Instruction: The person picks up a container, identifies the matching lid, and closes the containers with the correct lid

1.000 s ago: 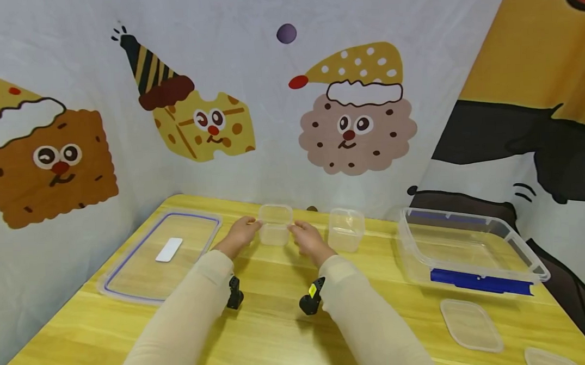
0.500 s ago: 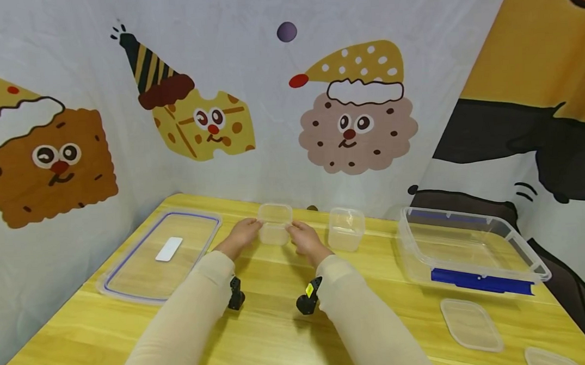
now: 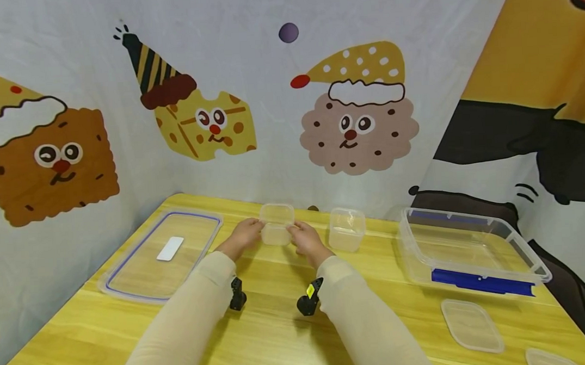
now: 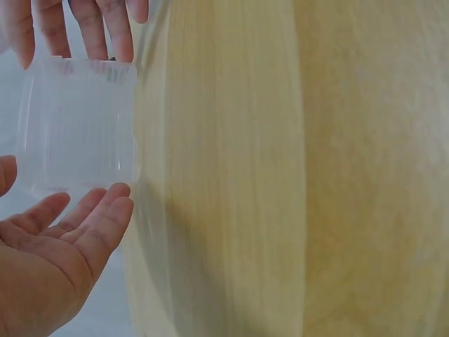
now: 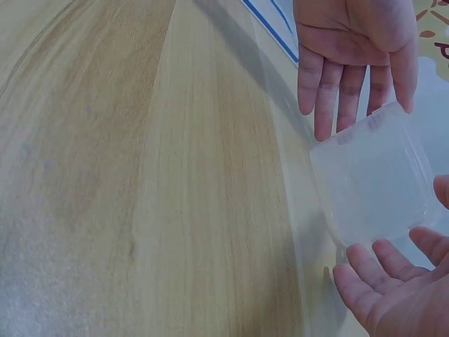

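A small clear plastic food container (image 3: 277, 235) stands near the back edge of the wooden table (image 3: 270, 336). My left hand (image 3: 243, 237) touches its left side and my right hand (image 3: 308, 240) its right. In the left wrist view, the fingers of the left hand (image 4: 63, 256) are nearly straight, with the tips at the wall of the container (image 4: 88, 126). The right wrist view has the right hand (image 5: 400, 284) with extended, spread fingers against the container (image 5: 375, 179); its thumb stands off. Whether a lid covers the container, I cannot tell.
A second small container (image 3: 347, 229) stands just right of the hands. Farther right is a large clear box (image 3: 478, 278) with a blue clasp. Two small lids (image 3: 472, 325) lie at the front right. At left, a large blue-edged lid (image 3: 125, 282) bears a white card-like piece (image 3: 170, 249).
Almost nothing moves. The right hand shifts very slightly against the container's side; both hands stay at it, and the container stays in place.
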The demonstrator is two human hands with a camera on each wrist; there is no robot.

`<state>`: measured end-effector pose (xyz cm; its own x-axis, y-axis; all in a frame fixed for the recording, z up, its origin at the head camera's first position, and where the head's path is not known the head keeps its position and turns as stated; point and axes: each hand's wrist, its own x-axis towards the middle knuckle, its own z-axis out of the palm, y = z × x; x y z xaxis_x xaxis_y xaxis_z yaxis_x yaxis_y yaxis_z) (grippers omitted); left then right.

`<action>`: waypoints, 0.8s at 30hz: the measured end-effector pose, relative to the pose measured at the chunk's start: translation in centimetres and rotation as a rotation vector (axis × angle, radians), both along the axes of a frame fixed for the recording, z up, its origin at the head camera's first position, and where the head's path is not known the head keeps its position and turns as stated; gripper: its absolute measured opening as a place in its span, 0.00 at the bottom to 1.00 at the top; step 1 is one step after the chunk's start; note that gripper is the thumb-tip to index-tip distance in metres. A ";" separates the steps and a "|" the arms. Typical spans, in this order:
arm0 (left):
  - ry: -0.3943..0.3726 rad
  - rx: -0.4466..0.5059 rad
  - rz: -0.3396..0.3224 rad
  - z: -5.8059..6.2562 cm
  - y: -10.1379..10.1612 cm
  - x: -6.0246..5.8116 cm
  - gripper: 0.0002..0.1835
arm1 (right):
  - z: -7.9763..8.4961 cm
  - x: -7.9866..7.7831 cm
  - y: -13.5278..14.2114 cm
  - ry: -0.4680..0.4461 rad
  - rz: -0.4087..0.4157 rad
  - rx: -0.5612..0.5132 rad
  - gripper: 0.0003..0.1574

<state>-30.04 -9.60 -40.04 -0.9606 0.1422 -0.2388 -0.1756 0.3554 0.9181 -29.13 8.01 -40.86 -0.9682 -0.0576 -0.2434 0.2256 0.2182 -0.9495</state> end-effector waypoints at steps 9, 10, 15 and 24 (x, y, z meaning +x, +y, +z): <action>0.010 0.048 0.005 0.1 0.2 0.4 0.30 | 0.4 0.3 0.2 0.019 -0.029 -0.026 0.35; 0.015 0.052 0.003 0.2 0.2 0.5 0.30 | 0.5 0.3 0.2 0.024 -0.030 -0.023 0.35; 0.032 0.076 -0.004 0.6 0.0 1.2 0.30 | 0.7 0.8 0.1 0.049 -0.022 -0.008 0.34; 0.079 0.061 0.008 1.0 0.1 1.9 0.28 | 1.9 1.9 0.0 0.096 -0.016 0.022 0.35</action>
<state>-28.13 -9.54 -39.03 -0.9772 0.1467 -0.1537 -0.1047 0.2969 0.9492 -27.21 8.05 -39.01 -0.9878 -0.0379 -0.1508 0.1378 0.2365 -0.9618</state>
